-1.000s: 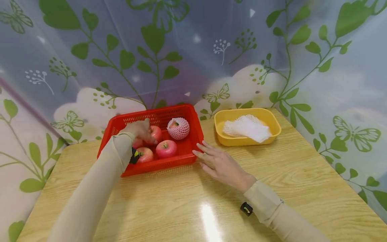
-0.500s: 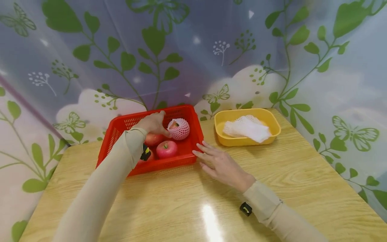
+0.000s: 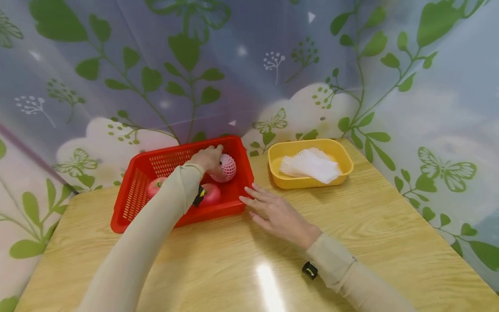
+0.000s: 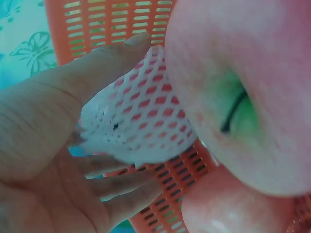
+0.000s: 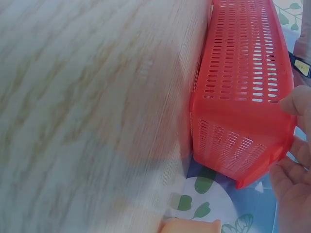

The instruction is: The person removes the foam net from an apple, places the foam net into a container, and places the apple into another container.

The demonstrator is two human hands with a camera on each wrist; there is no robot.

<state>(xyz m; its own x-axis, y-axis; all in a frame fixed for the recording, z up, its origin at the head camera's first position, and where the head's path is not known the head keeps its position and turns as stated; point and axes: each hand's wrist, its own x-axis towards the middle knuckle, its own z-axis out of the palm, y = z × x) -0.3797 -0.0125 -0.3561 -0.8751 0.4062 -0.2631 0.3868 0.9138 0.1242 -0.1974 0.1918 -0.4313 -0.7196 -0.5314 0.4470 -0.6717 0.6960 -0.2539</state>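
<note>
My left hand (image 3: 208, 158) reaches into the red basket (image 3: 243, 173) and holds an apple in a white foam net (image 3: 229, 168) at the basket's right back. In the left wrist view the thumb lies along one side of the netted apple (image 4: 150, 107), with the fingers on the other. A bare red apple (image 3: 211, 195) sits just in front, and a second red apple (image 3: 154, 187) shows left of my forearm. My right hand (image 3: 278, 216) lies with extended fingers against the basket's right front corner; the right wrist view shows its fingertips at the rim.
Right of the basket stands a yellow tray (image 3: 312, 184) with white foam nets (image 3: 312, 164) in it. Both containers stand on a wooden table (image 3: 218, 255), near a patterned curtain (image 3: 241, 86) behind.
My left hand has moved right across the basket, from the bare apples to the netted one. The right hand has stayed at the basket corner. The head view has shifted slightly.
</note>
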